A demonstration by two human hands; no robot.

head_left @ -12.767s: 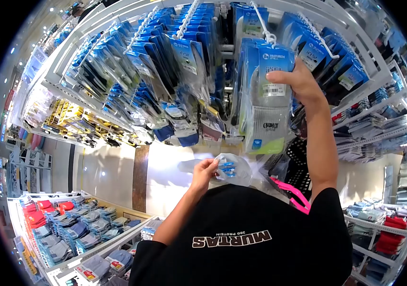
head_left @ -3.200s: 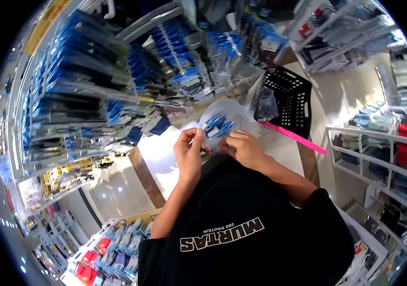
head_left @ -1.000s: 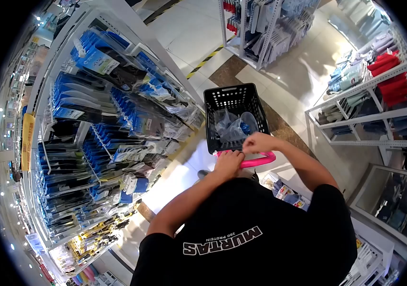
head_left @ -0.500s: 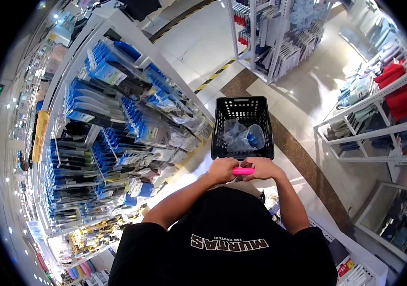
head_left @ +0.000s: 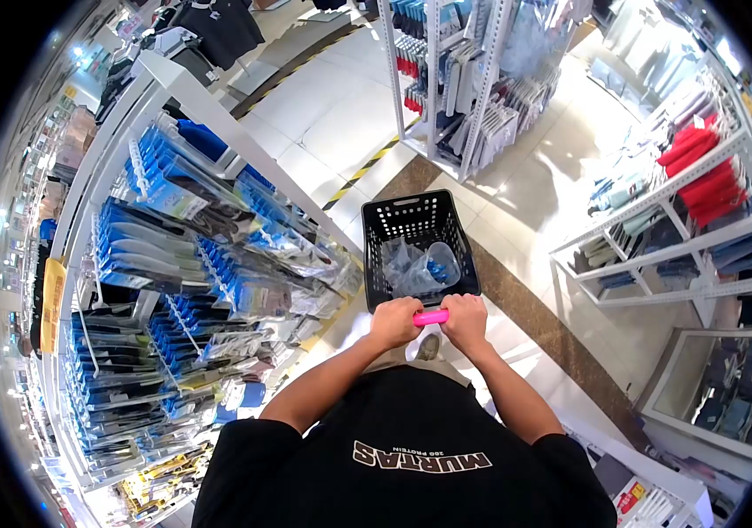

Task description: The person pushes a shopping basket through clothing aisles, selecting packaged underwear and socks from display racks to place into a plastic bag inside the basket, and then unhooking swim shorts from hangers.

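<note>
Both my hands are wrapped round the pink handle (head_left: 431, 318) of a black perforated basket (head_left: 420, 204). My left hand (head_left: 395, 322) grips the handle's left end, and my right hand (head_left: 465, 319) its right end. The basket stands on the floor side just beyond my hands. Inside it lie crumpled clear plastic packaging (head_left: 403, 269) and a clear, rounded plastic piece with blue items (head_left: 439, 267) in it.
A tall rack (head_left: 165, 74) of blue-topped packages on hooks is close at the left. Ahead stands a white rack (head_left: 471, 114) of hanging goods. Shelves (head_left: 658, 195) with red and blue folded items are at the right, above a glass-fronted case (head_left: 718, 387).
Since earlier, the package and the plastic piece have left my hands, and both hands have closed on the handle. In the last half second the basket has shifted slightly left in view.
</note>
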